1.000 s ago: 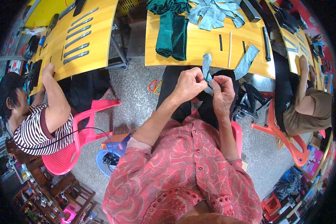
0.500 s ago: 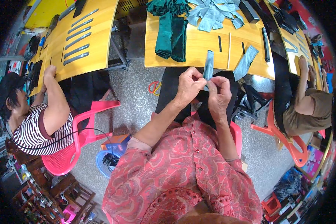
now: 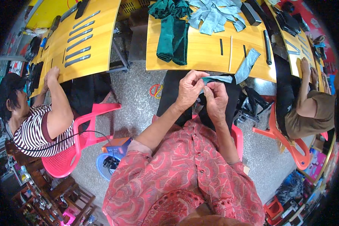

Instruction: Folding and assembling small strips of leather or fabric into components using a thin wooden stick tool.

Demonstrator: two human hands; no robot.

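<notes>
Above my lap, just off the table's near edge, my left hand [image 3: 190, 87] and my right hand [image 3: 216, 98] pinch a strip of velvet fabric [image 3: 221, 78] between them. Its pale blue-grey end sticks out to the right past my fingers, and a darker green part shows at the left fingertips. Fingers cover the rest of the strip. On the table [image 3: 203, 64] beyond lies another blue-grey fabric strip [image 3: 247, 66], hanging slightly over the edge. Dark green folded velvet [image 3: 172, 41] rests at the left, with a heap of blue-grey pieces [image 3: 214, 17] behind.
A white stick [image 3: 231, 53], a thin black strip [image 3: 221, 47] and a dark flat bar [image 3: 267, 47] lie on my table. People sit at tables left [image 3: 41, 124] and right [image 3: 309, 113]. Yellow-and-red scissors [image 3: 156, 90] lie below the table; a blue basket [image 3: 103, 165] stands beside me.
The held fabric strip has swung from pointing up and away to lying sideways toward the right. My right hand has shifted slightly left and down, closer to my left hand.
</notes>
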